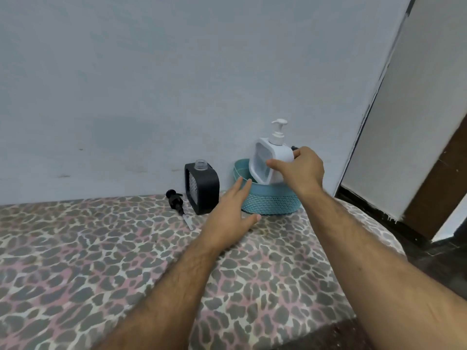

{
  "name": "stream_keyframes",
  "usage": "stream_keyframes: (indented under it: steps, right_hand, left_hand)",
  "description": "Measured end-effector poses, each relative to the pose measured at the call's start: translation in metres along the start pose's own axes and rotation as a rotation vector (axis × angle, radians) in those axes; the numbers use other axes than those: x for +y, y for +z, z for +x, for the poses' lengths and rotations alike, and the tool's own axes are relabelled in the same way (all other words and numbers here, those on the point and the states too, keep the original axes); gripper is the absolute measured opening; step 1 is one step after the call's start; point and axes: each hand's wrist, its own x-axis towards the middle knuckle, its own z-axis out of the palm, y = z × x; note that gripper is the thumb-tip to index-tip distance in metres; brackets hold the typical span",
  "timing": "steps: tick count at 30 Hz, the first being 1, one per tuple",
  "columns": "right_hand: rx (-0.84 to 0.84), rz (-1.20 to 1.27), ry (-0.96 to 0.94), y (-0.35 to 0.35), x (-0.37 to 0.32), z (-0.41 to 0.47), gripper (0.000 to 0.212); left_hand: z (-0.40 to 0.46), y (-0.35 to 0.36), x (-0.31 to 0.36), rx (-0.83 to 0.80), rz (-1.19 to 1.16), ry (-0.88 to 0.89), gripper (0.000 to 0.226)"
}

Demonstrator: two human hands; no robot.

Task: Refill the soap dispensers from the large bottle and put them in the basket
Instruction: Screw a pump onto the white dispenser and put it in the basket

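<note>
So the right hand [302,170] has the white soap dispenser [270,160] in its grip, thumb across the front face and the other fingers wrapped round the right side. The dispenser is tilted a bit, top leaning toward the wall, with its bottom end down inside the teal basket [270,200]. Its white pump head [278,128] is screwed on and sticks up above the hand. Can't tell if the base is actually resting on the basket floor or just hanging in there, the rim hides it.

The left hand [233,213] isn't holding anything. Fingers are straight and spread, palm down, fingertips reaching right up to the basket's left rim, looks like they're touching it or just about.

The basket sits at the far edge of the leopard-print surface [101,261], right against the pale blue wall [151,84] and close to the far right corner. Just left of it is the black soap dispenser [202,188], standing upright near the far edge with its neck open, no pump on it. Its black pump [175,198] is lying on the print surface just to the left of it, the tube pointing toward the near side.

Off to the right there's a white door [417,97] and dark floor below it.
</note>
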Motion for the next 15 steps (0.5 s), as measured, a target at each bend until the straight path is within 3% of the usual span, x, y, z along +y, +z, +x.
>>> stream_keyframes:
  steps: [6,15]
  right_hand:
    - [-0.028,-0.285,-0.03,0.017,0.002,0.005,0.064]
    - [-0.142,-0.445,-0.018,0.021,-0.009,0.003,0.049]
  left_hand:
    - [-0.005,0.009,-0.007,0.001,0.006,0.01,0.085]
    - [-0.006,0.018,-0.005,-0.031,0.186,0.067,0.086]
